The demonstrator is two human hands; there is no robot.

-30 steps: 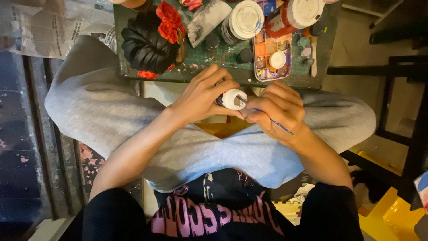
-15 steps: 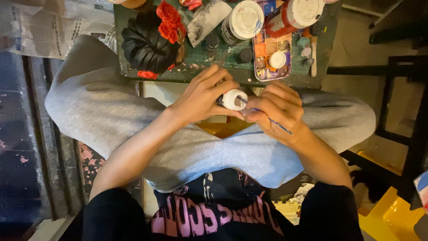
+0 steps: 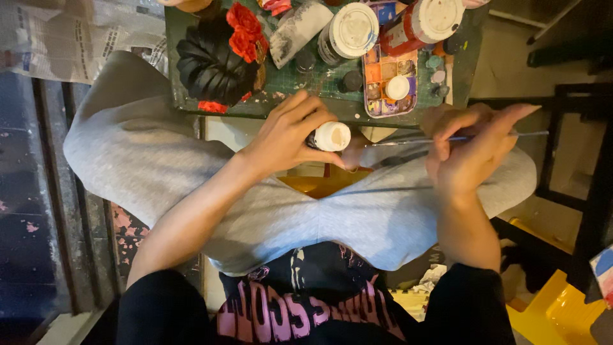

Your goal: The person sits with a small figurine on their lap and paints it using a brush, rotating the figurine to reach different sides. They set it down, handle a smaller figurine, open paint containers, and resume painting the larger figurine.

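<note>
Body of small bottle (image 3: 331, 136) hidden inside left hand (image 3: 287, 137); red-lidded jar (image 3: 426, 24) cut off by top edge.

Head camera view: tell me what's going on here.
A person sits cross-legged in grey trousers at a green cutting mat crowded with paint things. The left hand grips a small white-capped paint bottle over the lap. The right hand holds a thin paintbrush level, its tip pointing toward the bottle. On the mat sit a black ribbed figure with red flowers, a paint palette and two white-lidded jars.
</note>
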